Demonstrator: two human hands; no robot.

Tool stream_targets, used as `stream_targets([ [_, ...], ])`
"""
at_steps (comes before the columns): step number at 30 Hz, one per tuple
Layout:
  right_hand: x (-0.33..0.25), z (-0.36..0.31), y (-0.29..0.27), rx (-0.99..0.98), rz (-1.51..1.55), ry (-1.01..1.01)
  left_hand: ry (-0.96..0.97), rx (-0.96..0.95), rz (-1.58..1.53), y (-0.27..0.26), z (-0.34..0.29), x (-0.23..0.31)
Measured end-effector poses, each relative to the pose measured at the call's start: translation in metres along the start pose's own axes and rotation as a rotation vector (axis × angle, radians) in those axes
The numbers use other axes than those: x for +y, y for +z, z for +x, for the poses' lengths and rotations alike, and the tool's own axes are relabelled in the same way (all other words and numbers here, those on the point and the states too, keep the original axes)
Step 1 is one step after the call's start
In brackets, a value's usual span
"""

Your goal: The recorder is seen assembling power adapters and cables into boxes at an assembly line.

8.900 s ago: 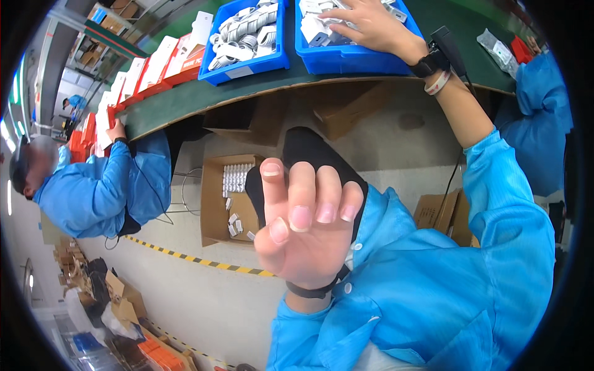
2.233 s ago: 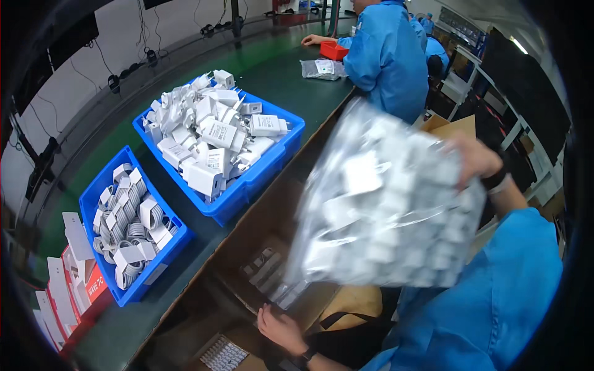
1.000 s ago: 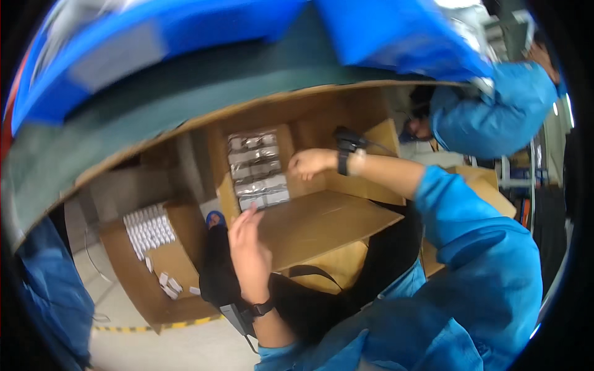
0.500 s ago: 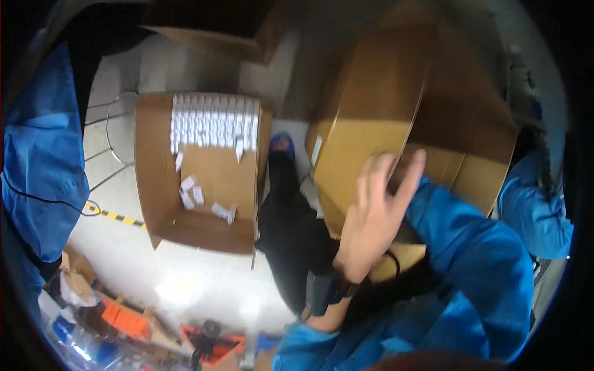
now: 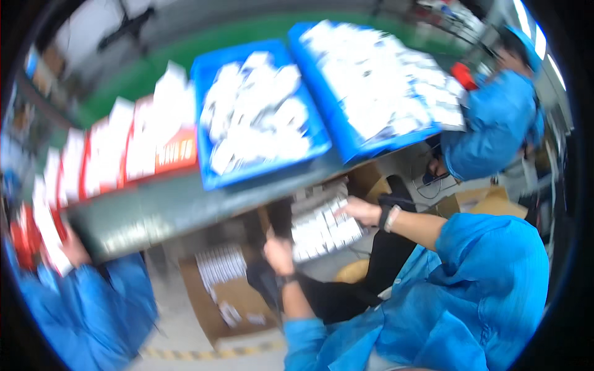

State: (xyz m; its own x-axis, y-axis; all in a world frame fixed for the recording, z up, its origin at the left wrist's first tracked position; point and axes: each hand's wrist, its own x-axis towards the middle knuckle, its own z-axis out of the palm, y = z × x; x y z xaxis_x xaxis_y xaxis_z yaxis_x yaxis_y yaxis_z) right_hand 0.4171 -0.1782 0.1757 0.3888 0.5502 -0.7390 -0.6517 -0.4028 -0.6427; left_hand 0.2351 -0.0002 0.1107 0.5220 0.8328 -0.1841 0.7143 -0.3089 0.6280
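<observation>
Two blue bins [image 5: 263, 172] and red-and-white boxes [image 5: 143, 139] crowded the desk [image 5: 136, 221], whose edge overhung my knees. Below it, my right hand [image 5: 362, 211] gripped a pack of white pieces [image 5: 325, 232]; my left hand [image 5: 279, 255] curled nearby, its hold unclear. The pack had come into view since the previous frame.

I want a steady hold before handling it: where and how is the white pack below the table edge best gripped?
Probably by opposite edges, as the white pack looks like a wide, flat block. The right hand is at its upper right; the left hand could come from the left, where the edge shows uncovered.
</observation>
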Motion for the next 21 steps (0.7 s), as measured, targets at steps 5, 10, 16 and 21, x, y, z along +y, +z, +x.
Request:
stream_targets([
  [5,-0.023,-0.151,-0.076,0.046,0.012,-0.203,0.091,0.038,0.063,0.016,0.044,-0.009],
  [10,-0.011,-0.334,-0.144,0.201,-0.196,-0.455,0.039,0.277,-0.092,-0.003,0.057,-0.024],
  [16,-0.024,-0.509,-0.168,0.557,-0.055,-1.024,0.108,0.193,0.070,0.036,0.157,-0.013],
  [21,-0.154,-0.452,-0.254,0.486,-0.363,-1.264,0.637,0.389,1.130,0.005,0.205,-0.080],
])
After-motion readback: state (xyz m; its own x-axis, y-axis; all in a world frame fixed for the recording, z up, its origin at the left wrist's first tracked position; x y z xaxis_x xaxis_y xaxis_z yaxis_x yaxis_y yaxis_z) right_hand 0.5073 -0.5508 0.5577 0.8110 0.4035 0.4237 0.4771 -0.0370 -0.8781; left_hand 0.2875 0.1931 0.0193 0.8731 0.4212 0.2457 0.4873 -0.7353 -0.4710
